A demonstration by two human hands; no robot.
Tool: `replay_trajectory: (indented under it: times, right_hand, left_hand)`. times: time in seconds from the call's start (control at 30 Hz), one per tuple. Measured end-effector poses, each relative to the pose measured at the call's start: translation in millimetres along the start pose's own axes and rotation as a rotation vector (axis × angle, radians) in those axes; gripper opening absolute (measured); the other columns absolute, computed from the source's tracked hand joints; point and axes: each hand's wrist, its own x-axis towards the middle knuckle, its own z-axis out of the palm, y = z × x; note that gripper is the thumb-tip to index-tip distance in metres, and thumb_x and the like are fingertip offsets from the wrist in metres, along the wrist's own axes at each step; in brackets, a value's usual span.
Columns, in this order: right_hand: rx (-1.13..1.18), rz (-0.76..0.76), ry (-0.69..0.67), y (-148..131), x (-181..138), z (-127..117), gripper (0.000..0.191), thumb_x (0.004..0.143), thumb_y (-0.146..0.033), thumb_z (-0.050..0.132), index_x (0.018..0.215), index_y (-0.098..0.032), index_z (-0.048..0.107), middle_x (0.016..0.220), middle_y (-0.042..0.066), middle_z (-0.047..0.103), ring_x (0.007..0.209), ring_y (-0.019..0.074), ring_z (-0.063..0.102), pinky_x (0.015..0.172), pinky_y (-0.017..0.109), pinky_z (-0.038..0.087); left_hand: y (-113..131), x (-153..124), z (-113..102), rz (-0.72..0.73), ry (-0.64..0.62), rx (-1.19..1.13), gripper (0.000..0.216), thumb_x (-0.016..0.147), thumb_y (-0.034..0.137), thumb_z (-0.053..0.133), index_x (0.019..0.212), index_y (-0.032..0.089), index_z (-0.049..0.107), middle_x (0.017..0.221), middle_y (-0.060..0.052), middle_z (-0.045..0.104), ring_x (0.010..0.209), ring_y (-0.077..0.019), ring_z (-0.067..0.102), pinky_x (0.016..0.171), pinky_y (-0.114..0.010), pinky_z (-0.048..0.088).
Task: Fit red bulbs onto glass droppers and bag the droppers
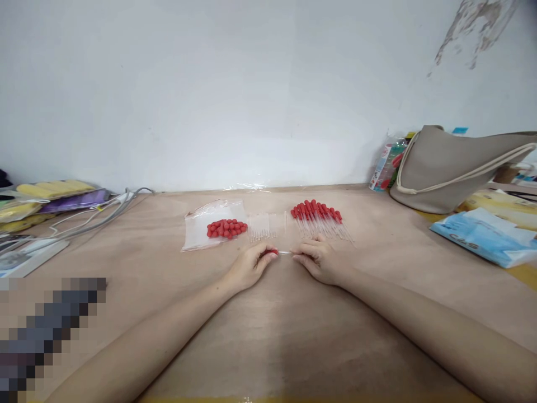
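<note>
Pinched in my left hand [255,264] is a red rubber bulb [273,252], mostly covered by the fingers. My right hand [318,261] is closed on a thin clear dropper tube [284,253], which spans the gap between the hands and meets the bulb; how far it sits inside is hidden. Beyond my left hand, a pile of red bulbs [226,228] lies on a clear plastic bag [195,230]. Several bare clear tubes [262,234] lie beside it. Behind my right hand is a row of droppers with red bulbs on them [316,215].
A grey bag [444,162] and a blue tissue pack [482,238] stand at the right. Yellow and purple packets [59,193] and grey cables [121,207] lie at the left. A white wall [210,101] closes off the back of the brown table [251,341].
</note>
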Motion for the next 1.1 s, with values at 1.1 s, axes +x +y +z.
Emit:
replay_trajectory:
  times: [1.1]
  right_hand:
    - [-0.171, 0.090, -0.230, -25, 12, -12, 0.026, 0.087, -0.024, 0.039, 0.069, -0.017, 0.056, 0.066, 0.001, 0.064, 0.057, 0.0110, 0.050, 0.072, 0.029, 0.027]
  left_hand:
    - [-4, 0, -1, 0.184, -0.080, 0.194, 0.014, 0.083, 0.026, 0.047, 0.091, 0.018, 0.055, 0.081, -0.003, 0.058, 0.072, -0.0135, 0.053, 0.066, -0.026, 0.043]
